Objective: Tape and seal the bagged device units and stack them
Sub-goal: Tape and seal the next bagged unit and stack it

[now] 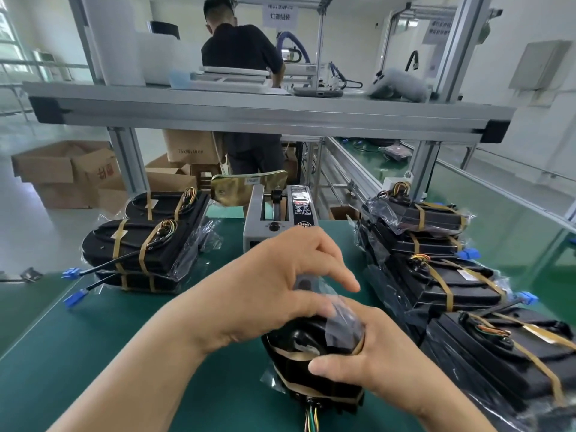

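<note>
A black bagged device unit (299, 360) stands on end on the green mat close in front of me, wrapped with brown tape bands, coloured wires hanging from its lower end. My right hand (367, 357) grips its right side, thumb lying across a tape band. My left hand (280, 285) reaches over the top and pinches the loose clear bag flap (339, 319) against the unit. Taped units form a stack (140, 257) at the left and a longer leaning row (442, 275) at the right.
A grey tape dispenser machine (274, 219) stands just behind my hands. Blue connectors (71, 299) on cables lie left on the mat. An aluminium frame shelf (249, 110) spans overhead. A person in black works beyond it. Cardboard boxes (65, 173) stand on the floor at left.
</note>
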Tool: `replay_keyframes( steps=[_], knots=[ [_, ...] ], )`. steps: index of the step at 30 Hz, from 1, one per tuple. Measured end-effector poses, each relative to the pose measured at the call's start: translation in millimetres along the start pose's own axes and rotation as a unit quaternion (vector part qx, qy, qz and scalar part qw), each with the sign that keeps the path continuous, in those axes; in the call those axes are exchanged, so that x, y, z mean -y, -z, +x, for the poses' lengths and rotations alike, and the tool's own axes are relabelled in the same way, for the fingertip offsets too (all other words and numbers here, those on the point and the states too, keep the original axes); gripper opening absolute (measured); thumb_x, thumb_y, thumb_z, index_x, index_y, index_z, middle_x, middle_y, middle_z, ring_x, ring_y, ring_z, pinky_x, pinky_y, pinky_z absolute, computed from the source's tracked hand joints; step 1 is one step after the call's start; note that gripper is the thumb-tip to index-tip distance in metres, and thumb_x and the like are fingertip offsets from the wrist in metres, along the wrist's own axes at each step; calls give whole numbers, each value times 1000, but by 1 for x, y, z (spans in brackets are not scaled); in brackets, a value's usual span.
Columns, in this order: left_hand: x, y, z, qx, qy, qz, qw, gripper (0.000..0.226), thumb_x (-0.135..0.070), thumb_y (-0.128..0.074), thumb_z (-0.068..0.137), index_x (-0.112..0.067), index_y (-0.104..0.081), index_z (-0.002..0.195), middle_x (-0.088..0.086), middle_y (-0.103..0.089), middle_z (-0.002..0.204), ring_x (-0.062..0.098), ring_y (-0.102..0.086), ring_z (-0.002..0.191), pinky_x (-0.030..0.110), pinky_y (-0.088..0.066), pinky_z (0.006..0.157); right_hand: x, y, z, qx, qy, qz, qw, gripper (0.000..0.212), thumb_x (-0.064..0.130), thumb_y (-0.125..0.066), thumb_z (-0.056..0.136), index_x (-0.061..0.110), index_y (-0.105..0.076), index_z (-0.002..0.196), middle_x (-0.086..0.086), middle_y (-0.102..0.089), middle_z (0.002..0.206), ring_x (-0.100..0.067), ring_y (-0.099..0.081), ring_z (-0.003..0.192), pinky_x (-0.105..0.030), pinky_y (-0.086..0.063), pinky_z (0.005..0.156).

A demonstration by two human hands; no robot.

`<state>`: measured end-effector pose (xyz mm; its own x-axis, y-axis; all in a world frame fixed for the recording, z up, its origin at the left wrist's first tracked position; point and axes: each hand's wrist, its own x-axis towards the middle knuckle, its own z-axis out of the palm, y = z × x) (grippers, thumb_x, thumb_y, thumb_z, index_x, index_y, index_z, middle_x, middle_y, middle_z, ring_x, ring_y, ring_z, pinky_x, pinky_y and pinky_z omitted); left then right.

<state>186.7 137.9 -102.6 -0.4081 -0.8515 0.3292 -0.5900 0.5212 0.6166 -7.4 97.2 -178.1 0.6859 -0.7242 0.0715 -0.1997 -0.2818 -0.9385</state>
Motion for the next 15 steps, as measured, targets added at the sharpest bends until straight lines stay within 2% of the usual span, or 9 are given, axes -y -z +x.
replay_keyframes(
  steps=[3, 6, 7, 9, 11, 13, 15],
  knots=[
    [-10, -6, 5, 27, -36, 12, 999, 6, -22, -77, 85, -27, -77, 86, -11, -56, 93, 14, -53, 100, 27, -44, 88, 8, -3, 0, 1, 14, -51, 999, 47, 21, -78, 74, 39, -67, 116, 8, -73, 113, -8, -68, 110, -29, -51, 99],
    [-12, -11, 12, 37, -58, 38, 997, 5, -15, -73, 88, -16, -76, 85, -7, -57, 84, 12, -53, 90, 29, -44, 83, 9, -13, -1, -51, 29, -161, 985, 44, 34, -78, 65, 60, -64, 97, 26, -72, 96, 8, -66, 97, -14, -53, 83],
    [-12, -12, 14, 36, -55, 34, 997, 5, -13, -72, 88, -15, -76, 86, -6, -58, 84, 11, -54, 89, 31, -46, 83, 8, -17, -2, -69, 36, -210, 975, 43, 43, -75, 61, 63, -60, 96, 33, -69, 88, 11, -65, 94, -9, -50, 79],
    [-10, -16, 13, 24, -54, 9, 998, 4, -11, -72, 88, -13, -75, 86, -4, -60, 84, 11, -57, 87, 30, -48, 81, 3, -19, -3, -109, 58, -276, 953, 55, 58, -64, 54, 64, -54, 108, 40, -60, 76, 10, -64, 93, -7, -49, 74],
    [-6, -24, 9, -34, -67, -18, 997, 3, -12, -74, 86, -14, -75, 83, -5, -60, 82, 12, -58, 84, 23, -47, 77, -1, -15, -6, -136, 71, -265, 952, 66, 56, -66, 53, 76, -45, 112, 44, -62, 83, 14, -64, 90, -7, -50, 73],
    [4, -30, 3, -147, -57, -82, 984, 4, -18, -76, 84, -19, -74, 81, -6, -63, 81, 14, -61, 82, 22, -48, 74, -10, -12, -7, -140, 62, -191, 970, 79, 41, -83, 53, 77, -46, 114, 42, -65, 101, 13, -65, 97, -13, -53, 83],
    [22, -33, -2, -289, 17, -171, 942, 4, -24, -75, 83, -24, -74, 80, -7, -68, 78, 8, -64, 75, 17, -49, 69, -22, -10, -10, -203, 66, -160, 964, 95, 21, -98, 51, 76, -50, 112, 43, -63, 108, 16, -62, 102, -6, -50, 83]
  ],
)
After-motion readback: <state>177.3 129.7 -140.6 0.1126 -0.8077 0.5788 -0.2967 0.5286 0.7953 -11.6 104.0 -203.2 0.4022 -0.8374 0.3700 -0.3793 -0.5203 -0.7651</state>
